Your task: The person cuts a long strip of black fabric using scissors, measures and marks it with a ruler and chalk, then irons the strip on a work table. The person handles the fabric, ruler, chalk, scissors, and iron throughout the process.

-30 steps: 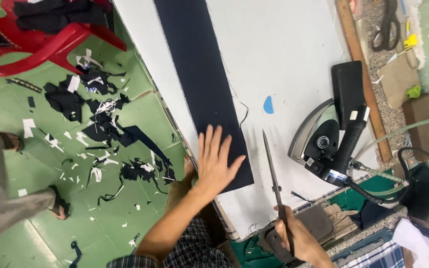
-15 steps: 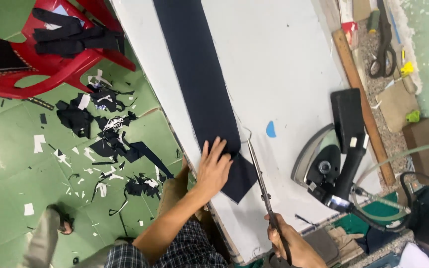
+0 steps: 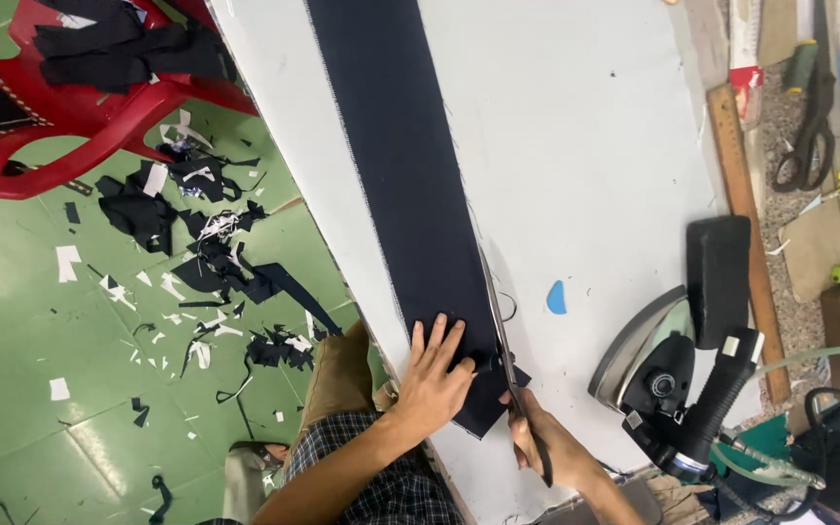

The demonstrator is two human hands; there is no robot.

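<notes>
The left hand presses flat, fingers spread, on the dark fabric strip while the right hand grips scissors at its edge

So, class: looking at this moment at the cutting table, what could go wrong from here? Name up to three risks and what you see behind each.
1. The left hand presses the dark fabric strip right beside the scissors in the right hand, so its fingers could get nicked.
2. The iron stands near the right elbow; a bump might knock it.
3. The strip could shift and the cut wander.
</notes>
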